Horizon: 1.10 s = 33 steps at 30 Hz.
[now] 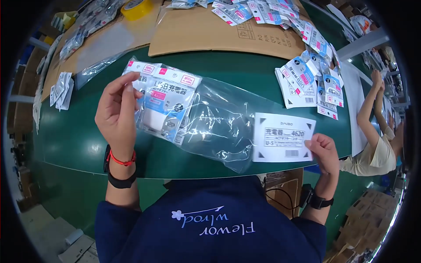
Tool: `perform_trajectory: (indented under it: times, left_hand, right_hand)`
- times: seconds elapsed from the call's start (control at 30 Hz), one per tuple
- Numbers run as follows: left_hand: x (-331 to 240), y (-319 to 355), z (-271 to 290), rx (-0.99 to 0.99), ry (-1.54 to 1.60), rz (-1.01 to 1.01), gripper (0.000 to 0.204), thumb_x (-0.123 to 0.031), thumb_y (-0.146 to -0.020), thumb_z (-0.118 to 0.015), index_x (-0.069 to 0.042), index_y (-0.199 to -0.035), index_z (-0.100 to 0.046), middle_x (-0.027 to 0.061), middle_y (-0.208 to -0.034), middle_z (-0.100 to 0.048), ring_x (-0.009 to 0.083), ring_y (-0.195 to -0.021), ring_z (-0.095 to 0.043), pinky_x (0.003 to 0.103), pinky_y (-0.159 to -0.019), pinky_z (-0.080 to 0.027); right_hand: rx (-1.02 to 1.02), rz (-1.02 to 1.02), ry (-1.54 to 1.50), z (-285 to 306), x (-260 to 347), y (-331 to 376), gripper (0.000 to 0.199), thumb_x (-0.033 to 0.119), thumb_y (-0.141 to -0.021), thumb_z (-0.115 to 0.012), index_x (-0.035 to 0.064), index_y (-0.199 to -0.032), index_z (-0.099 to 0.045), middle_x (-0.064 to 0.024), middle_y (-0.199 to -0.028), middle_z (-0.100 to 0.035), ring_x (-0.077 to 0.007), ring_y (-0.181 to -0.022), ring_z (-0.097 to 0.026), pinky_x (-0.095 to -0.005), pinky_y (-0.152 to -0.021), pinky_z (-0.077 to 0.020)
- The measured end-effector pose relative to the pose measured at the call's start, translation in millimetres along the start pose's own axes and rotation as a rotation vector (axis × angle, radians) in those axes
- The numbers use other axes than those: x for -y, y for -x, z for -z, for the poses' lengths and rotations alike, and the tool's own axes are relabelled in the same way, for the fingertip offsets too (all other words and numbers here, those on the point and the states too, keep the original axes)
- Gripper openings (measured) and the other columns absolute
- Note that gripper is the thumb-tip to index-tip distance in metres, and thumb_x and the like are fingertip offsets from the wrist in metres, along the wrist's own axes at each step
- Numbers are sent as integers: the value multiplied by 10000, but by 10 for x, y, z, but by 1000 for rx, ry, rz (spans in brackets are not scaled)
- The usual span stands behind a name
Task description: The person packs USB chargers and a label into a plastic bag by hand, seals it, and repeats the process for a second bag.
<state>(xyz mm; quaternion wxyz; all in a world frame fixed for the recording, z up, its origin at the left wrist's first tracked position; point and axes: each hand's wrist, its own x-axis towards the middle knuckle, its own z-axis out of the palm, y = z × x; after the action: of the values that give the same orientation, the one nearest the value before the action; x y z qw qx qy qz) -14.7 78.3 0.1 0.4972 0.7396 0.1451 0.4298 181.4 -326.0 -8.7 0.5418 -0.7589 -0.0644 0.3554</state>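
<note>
A clear plastic bag (pixel 221 127) stretches across the green table in front of me. Several packaged USB chargers (pixel 169 101) in white, blue and pink packs are gathered at its left end. My left hand (pixel 117 105) is at that end, its fingers curled against the bag's edge beside the packs; some fingertips are partly hidden. Between the thumb and fingers of my right hand (pixel 324 153) is the right edge of a white printed label card (pixel 280 139). The card's left edge meets the right end of the bag; whether it is inside cannot be told.
More charger packs (pixel 302 76) lie heaped at the right, reaching back onto a flat cardboard sheet (pixel 210 37). A small stack of packs (pixel 62 90) sits at the left. Yellow tape (pixel 136 8) lies at the back. Another person's arms (pixel 372 109) show at far right.
</note>
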Motion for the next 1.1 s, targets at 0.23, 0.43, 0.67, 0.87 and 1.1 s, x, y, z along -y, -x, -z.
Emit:
perform_trajectory:
  times: [0.23, 0.43, 0.67, 0.87, 1.1]
  left_hand:
    - [16, 24, 116, -41, -28, -30, 192, 9, -928, -508, 36, -1087, -611, 80, -1017, -653, 74, -769, -569, 191, -670, -454]
    - [101, 137, 364, -126, -66, 24, 191, 1, -928, -511, 25, -1085, -618, 69, -1012, -656, 79, -780, -575, 199, -703, -463]
    - [191, 172, 404, -107, -122, 90, 196, -68, -927, -541, 10, -1084, -628, 73, -1026, -662, 89, -801, -589, 220, -720, -472]
    - [433, 29, 571, -117, -383, 39, 341, -249, -970, -484, 21, -1137, -606, 142, -1076, -650, 192, -942, -600, 289, -849, -454]
    - [560, -99, 463, -17, -210, 273, 488, -383, -1000, -376, 24, -1161, -591, 171, -1104, -635, 243, -1022, -584, 312, -917, -422]
  right_hand:
    - [243, -9, -182, -977, 112, -349, 103, 121, -876, -639, 31, -836, -609, -3, -719, -621, -41, -563, -542, -176, -513, -442]
    - [346, -64, -352, -1495, 244, -577, 128, 134, -897, -620, 8, -917, -610, -22, -806, -645, -55, -623, -574, -185, -534, -466]
    - [359, -28, -553, -2262, 462, -594, 192, 140, -903, -617, -25, -1002, -613, -56, -854, -660, -89, -667, -610, -210, -563, -500]
    - [434, 94, -333, -2171, 403, -703, 249, 134, -899, -622, -39, -1077, -599, -93, -861, -662, -116, -683, -622, -223, -552, -506]
    - [394, 211, -274, -2383, 453, -740, 236, 144, -898, -628, -43, -1042, -611, -103, -834, -663, -107, -608, -601, -178, -466, -428]
